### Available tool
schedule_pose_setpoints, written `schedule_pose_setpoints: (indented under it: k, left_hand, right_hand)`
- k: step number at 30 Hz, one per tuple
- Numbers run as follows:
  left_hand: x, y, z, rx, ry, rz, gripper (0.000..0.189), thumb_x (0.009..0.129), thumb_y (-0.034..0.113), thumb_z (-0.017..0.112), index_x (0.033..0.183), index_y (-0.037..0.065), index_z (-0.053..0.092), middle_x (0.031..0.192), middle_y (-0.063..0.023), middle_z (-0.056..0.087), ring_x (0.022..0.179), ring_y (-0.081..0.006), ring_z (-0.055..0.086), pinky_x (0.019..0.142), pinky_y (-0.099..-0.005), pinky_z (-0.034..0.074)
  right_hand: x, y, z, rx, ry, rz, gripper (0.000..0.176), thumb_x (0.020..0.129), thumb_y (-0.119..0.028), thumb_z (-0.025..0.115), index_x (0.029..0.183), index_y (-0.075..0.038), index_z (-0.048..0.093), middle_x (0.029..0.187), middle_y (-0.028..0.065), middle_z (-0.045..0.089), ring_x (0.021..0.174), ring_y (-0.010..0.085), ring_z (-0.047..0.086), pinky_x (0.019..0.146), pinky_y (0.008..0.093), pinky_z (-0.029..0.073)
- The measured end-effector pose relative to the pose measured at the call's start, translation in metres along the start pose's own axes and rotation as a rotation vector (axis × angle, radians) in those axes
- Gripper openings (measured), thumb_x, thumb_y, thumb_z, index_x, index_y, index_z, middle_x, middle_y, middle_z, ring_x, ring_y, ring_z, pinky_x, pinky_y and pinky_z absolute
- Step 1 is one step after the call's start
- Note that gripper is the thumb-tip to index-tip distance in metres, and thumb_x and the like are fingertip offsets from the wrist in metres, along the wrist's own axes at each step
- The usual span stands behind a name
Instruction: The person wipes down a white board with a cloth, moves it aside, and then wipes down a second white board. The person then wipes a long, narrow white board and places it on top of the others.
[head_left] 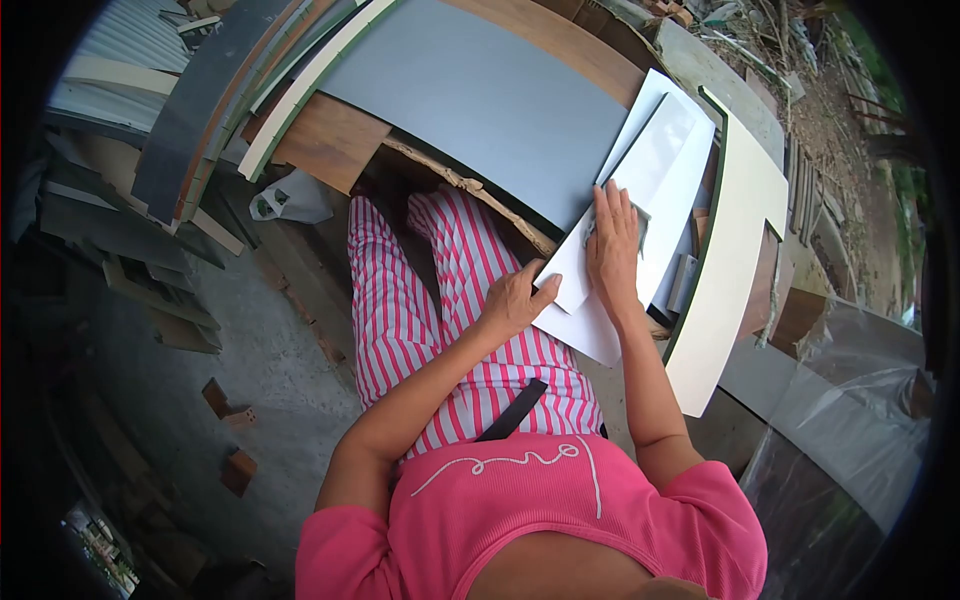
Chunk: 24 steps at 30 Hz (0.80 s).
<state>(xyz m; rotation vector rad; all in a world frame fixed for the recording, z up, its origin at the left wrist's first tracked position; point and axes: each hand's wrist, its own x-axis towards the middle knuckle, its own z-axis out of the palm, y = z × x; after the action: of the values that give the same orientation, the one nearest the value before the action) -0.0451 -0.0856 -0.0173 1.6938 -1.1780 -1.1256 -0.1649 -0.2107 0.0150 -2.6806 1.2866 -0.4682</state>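
A large white sheet [655, 245] lies slanted across the right end of the bench, with a narrower glossy white strip [660, 140] on top of it. My left hand [515, 302] grips the near left edge of the white pieces, thumb on top and fingers curled under. Lying flat on the strip, my right hand [613, 240] has its fingers stretched forward. A small greyish piece [642, 225] shows beside and partly under that palm; its kind is hidden.
A dark grey panel [480, 100] covers the bench. Cream boards [735, 230] stand at right, curved-looking strips [310, 90] at left. Brick pieces [238, 470] lie on the concrete floor [290, 400]. A white plastic bag [292, 198] rests below the bench, clear plastic sheeting [850, 400] at right.
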Motion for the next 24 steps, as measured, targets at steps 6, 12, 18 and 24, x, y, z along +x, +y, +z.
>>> schedule_pose_setpoints:
  k: [6, 12, 18, 24]
  left_hand:
    - [-0.001, 0.001, -0.002, 0.043, -0.023, -0.043, 0.06, 0.09, 0.052, 0.041, 0.107, -0.003, 0.055, 0.084, -0.0265, 0.062, 0.082, -0.0389, 0.063, 0.075, -0.0429, 0.047]
    - [0.0, 0.001, -0.003, 0.032, -0.026, -0.044, 0.059, 0.09, 0.052, 0.042, 0.106, -0.003, 0.055, 0.081, -0.0254, 0.063, 0.077, -0.0371, 0.064, 0.072, -0.0425, 0.049]
    - [0.0, -0.004, -0.001, 0.059, -0.029, 0.004, 0.055, 0.09, 0.048, 0.044, 0.108, -0.003, 0.054, 0.079, -0.0244, 0.063, 0.075, -0.037, 0.064, 0.07, -0.0423, 0.049]
    - [0.0, -0.008, 0.004, 0.008, 0.03, 0.038, 0.056, 0.09, 0.048, 0.045, 0.108, -0.005, 0.054, 0.079, -0.026, 0.062, 0.075, -0.0395, 0.063, 0.068, -0.0442, 0.049]
  right_hand:
    - [0.182, 0.183, 0.043, -0.227, 0.27, 0.216, 0.045, 0.088, -0.016, 0.044, 0.131, -0.003, 0.045, 0.132, 0.0233, 0.046, 0.119, 0.0438, 0.044, 0.102, 0.0466, 0.035]
    - [0.176, 0.179, 0.041, -0.089, 0.238, 0.216, 0.047, 0.086, -0.011, 0.043, 0.132, -0.002, 0.043, 0.133, 0.0256, 0.044, 0.122, 0.0449, 0.041, 0.103, 0.0485, 0.032]
    - [-0.008, 0.003, -0.02, 0.29, -0.053, 0.022, 0.058, 0.082, 0.008, 0.045, 0.137, -0.007, 0.037, 0.136, 0.0126, 0.046, 0.132, 0.0289, 0.035, 0.112, 0.0468, 0.022]
    - [-0.016, 0.004, -0.031, 0.324, -0.266, -0.274, 0.06, 0.082, 0.006, 0.053, 0.137, -0.012, 0.037, 0.133, 0.0058, 0.051, 0.13, 0.0254, 0.04, 0.11, 0.0462, 0.027]
